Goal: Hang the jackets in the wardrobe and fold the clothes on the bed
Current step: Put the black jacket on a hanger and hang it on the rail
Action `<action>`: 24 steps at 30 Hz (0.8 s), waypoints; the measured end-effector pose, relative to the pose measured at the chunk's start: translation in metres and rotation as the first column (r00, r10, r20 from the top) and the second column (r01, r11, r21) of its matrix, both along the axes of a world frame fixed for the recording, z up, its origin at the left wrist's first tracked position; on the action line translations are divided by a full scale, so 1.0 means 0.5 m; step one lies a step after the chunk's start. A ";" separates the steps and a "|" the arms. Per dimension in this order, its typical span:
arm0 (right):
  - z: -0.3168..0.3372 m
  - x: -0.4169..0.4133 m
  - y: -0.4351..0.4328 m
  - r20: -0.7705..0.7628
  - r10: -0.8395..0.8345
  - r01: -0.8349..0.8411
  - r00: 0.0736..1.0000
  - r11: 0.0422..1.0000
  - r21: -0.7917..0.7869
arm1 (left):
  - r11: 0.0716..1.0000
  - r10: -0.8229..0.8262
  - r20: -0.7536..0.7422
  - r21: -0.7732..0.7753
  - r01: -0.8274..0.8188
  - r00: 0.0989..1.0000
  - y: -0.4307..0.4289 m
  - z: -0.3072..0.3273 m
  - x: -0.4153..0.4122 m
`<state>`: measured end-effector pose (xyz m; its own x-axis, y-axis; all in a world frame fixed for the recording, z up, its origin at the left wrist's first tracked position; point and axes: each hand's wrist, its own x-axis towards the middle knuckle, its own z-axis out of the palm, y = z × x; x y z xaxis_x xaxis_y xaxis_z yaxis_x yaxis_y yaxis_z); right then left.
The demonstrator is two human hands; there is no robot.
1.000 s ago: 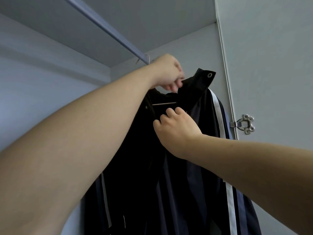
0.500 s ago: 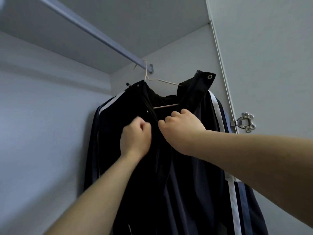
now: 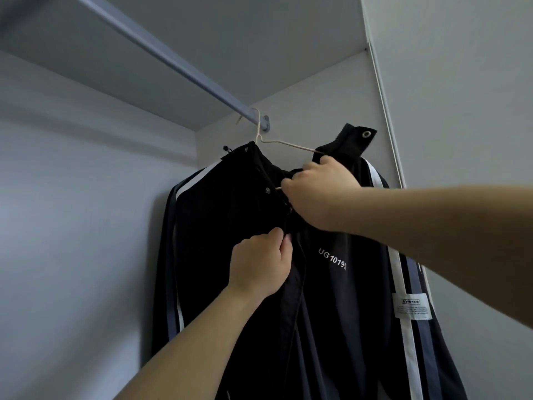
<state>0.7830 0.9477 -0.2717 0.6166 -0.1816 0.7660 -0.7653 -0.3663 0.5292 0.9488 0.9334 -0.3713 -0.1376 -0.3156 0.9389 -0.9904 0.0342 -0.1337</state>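
A black jacket [image 3: 340, 298] with white and grey sleeve stripes hangs on a thin pale wire hanger [image 3: 284, 144]. The hanger's hook sits on the wardrobe rail [image 3: 161, 57] near its right end. My left hand [image 3: 261, 265] pinches the jacket's front edge at chest height, close to the zip. Higher up, my right hand [image 3: 320, 192] grips the fabric at the collar, just under the hanger's bar. The right collar flap stands up with a metal eyelet showing.
The wardrobe's pale back wall [image 3: 72, 226] lies to the left and its side wall [image 3: 461, 111] close on the right. A shelf [image 3: 230, 39] closes the space above the rail. The rail left of the hanger carries nothing.
My left hand dropped from the hanger's hook to the jacket's front edge. My right hand rose from the chest area to the collar. The view has tilted a little.
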 end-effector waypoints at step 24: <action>0.147 -0.016 0.002 0.204 -0.107 0.103 0.973 0.994 0.029 | 0.999 0.054 -0.078 -0.003 -0.054 0.996 0.004 0.144 -0.048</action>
